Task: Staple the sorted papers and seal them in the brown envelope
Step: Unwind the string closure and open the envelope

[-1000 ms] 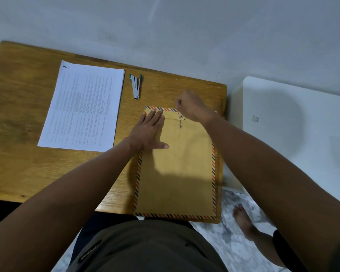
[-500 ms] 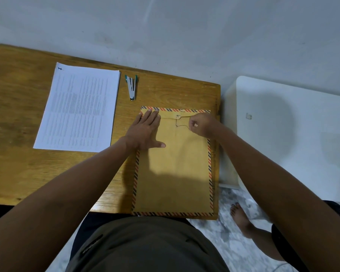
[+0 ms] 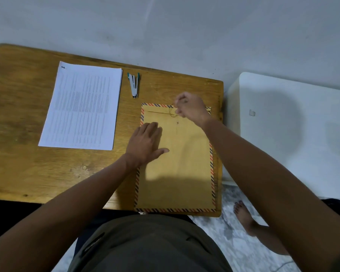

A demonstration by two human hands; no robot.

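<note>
Item, nearest: the brown envelope (image 3: 177, 169), striped around its border, is lying flat at the right end of the wooden surface (image 3: 28, 158), its near edge reaching the surface's near edge.

Item: my left hand (image 3: 145, 144) is resting palm-down on the envelope's left side, fingers straight and thumb spread, pressing it flat and gripping nothing.

Item: a small round fastener (image 3: 177, 123) is showing on the envelope just beyond that hand.

Item: my right hand (image 3: 190, 108) is hovering over the envelope's far edge, fingers curled and pinching the thin closure string (image 3: 172, 114), which is looping beside the flap.

Item: the stapler (image 3: 133, 85) is lying on the surface just past the envelope's far left corner.

Item, to the left: the stack of printed papers (image 3: 82, 107) is lying flat, apart from the envelope.
</note>
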